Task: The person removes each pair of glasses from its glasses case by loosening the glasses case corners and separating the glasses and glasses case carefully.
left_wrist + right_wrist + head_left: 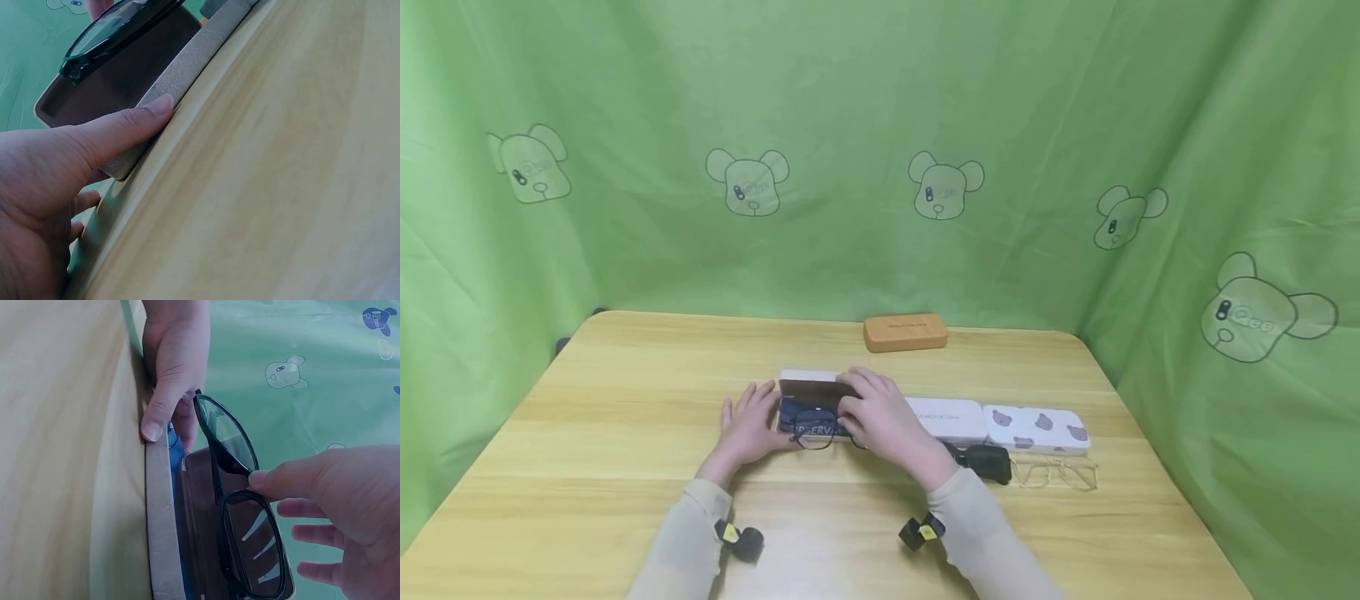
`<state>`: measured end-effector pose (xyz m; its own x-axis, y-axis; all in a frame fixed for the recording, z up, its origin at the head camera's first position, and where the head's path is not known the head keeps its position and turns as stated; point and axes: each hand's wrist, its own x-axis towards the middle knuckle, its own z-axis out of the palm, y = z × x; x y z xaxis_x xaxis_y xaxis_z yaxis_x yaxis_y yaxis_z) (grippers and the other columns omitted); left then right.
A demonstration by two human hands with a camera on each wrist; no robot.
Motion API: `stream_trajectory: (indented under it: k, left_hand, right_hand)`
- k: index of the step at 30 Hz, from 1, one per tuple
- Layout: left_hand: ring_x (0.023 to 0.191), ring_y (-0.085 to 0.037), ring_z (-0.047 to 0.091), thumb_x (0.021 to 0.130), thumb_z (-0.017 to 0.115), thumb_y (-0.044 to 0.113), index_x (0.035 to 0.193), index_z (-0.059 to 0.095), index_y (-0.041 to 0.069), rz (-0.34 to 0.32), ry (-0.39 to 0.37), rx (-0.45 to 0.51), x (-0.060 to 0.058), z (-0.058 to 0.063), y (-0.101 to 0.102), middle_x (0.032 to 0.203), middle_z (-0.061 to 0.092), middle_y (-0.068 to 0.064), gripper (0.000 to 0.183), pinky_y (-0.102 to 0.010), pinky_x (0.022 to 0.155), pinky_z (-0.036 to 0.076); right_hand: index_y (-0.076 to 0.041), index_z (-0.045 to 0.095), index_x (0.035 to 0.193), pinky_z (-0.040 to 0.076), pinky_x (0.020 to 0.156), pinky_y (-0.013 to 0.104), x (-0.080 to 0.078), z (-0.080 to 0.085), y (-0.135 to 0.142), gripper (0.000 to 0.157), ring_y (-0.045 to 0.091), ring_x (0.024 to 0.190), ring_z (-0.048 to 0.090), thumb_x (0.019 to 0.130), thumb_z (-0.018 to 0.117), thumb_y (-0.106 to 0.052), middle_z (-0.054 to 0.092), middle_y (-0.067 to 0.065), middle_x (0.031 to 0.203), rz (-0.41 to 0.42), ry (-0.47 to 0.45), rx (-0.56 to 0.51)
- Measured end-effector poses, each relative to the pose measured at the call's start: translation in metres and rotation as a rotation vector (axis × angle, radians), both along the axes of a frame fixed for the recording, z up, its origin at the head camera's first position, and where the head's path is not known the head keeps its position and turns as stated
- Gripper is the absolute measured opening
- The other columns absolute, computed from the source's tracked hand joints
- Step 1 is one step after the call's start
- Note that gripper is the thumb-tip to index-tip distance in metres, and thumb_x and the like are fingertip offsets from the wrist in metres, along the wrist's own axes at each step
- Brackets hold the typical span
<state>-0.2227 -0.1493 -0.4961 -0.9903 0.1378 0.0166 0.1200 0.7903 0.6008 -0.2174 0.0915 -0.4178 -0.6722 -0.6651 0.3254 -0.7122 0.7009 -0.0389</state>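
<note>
An open glasses case stands on the table with its lid raised, showing a dark brown lining. A dark blue cloth with white lettering lies inside. My left hand grips the case's left end, thumb on the front wall and fingers round the end. Above the open case, my right hand pinches a pair of black-framed glasses near the bridge, between the lenses. In the left wrist view one end of the glasses overlaps the raised lid.
To the right are a white glasses case and a white case with bear prints, both closed. Black sunglasses and thin gold-framed glasses lie before them. An orange-brown case sits at the back, before a green curtain.
</note>
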Motion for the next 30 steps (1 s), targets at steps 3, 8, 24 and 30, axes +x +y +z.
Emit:
stream_trajectory:
  k: [3, 8, 24, 30]
  left_hand:
    - [0.149, -0.045, 0.013, 0.062, 0.085, 0.050, 0.144, 0.044, 0.008, -0.002, 0.006, -0.005, 0.000, 0.000, 0.000, 0.160, 0.027, -0.017, 0.101, -0.073, 0.114, -0.006]
    - [0.149, -0.045, 0.013, 0.065, 0.084, 0.041, 0.144, 0.044, 0.006, -0.001, 0.003, -0.001, 0.000, -0.001, 0.000, 0.160, 0.027, -0.017, 0.095, -0.073, 0.114, -0.006]
    - [0.149, -0.044, 0.010, 0.062, 0.085, 0.050, 0.146, 0.043, 0.011, 0.004, -0.019, 0.005, 0.000, 0.001, 0.001, 0.160, 0.026, -0.015, 0.101, -0.071, 0.115, -0.007]
    - [0.149, -0.045, 0.011, 0.061, 0.085, 0.050, 0.145, 0.044, 0.012, 0.007, -0.013, 0.010, 0.000, 0.002, 0.000, 0.160, 0.026, -0.016, 0.101, -0.072, 0.115, -0.006]
  right_hand:
    - [-0.019, 0.072, 0.089, 0.038, 0.113, 0.051, 0.001, -0.001, 0.002, 0.007, 0.031, 0.134, 0.047, 0.087, 0.071, -0.026, 0.057, 0.007, 0.138, 0.002, -0.002, 0.003]
    - [-0.019, 0.071, 0.086, 0.039, 0.112, 0.053, 0.004, -0.004, 0.005, 0.005, 0.031, 0.133, 0.048, 0.087, 0.072, -0.024, 0.058, 0.007, 0.137, 0.020, 0.011, 0.008]
    - [-0.018, 0.071, 0.082, 0.042, 0.109, 0.053, 0.011, -0.010, 0.011, 0.005, 0.033, 0.133, 0.049, 0.085, 0.072, -0.022, 0.059, 0.010, 0.135, 0.052, 0.014, -0.016]
    - [-0.019, 0.071, 0.084, 0.040, 0.111, 0.051, 0.013, -0.010, 0.011, 0.006, 0.032, 0.134, 0.047, 0.086, 0.072, -0.024, 0.059, 0.009, 0.136, 0.047, 0.007, 0.000]
